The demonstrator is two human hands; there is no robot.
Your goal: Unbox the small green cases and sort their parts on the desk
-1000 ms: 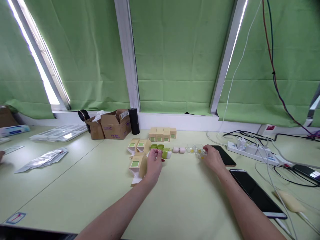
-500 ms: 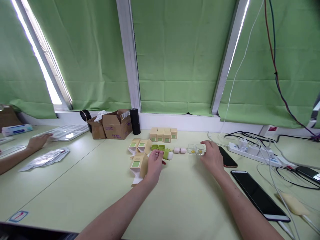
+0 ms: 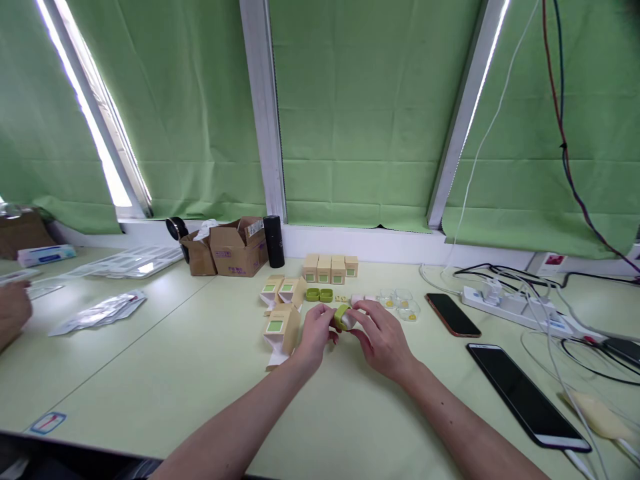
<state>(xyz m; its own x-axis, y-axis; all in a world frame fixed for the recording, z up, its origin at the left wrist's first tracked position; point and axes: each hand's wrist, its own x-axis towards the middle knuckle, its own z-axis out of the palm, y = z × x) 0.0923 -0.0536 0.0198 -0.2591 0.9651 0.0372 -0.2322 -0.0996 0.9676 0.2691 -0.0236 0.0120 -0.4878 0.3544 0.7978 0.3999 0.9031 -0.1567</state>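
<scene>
My left hand (image 3: 315, 333) and my right hand (image 3: 383, 337) meet over the middle of the table, both pinching a small green and white case (image 3: 343, 317). Just behind lie two green lids (image 3: 319, 294), a pale pink piece (image 3: 357, 299) and a few clear plastic cups (image 3: 401, 301) with yellow bits inside. An open tan carton (image 3: 281, 331) lies left of my left hand. Two more open cartons (image 3: 281, 291) sit behind it, and a row of closed tan boxes (image 3: 329, 268) stands near the window sill.
Brown cardboard boxes (image 3: 231, 247) and a black cylinder (image 3: 273, 241) stand at the back left. Two phones (image 3: 525, 395) (image 3: 452, 314), a power strip (image 3: 515, 303) and cables fill the right side. Plastic packets (image 3: 100, 310) lie far left, where another person's hand (image 3: 13, 312) shows.
My right hand left the clear cups and came over to the green and white case, which my left hand has drawn nearer. The other person's hand pulled back to the left edge.
</scene>
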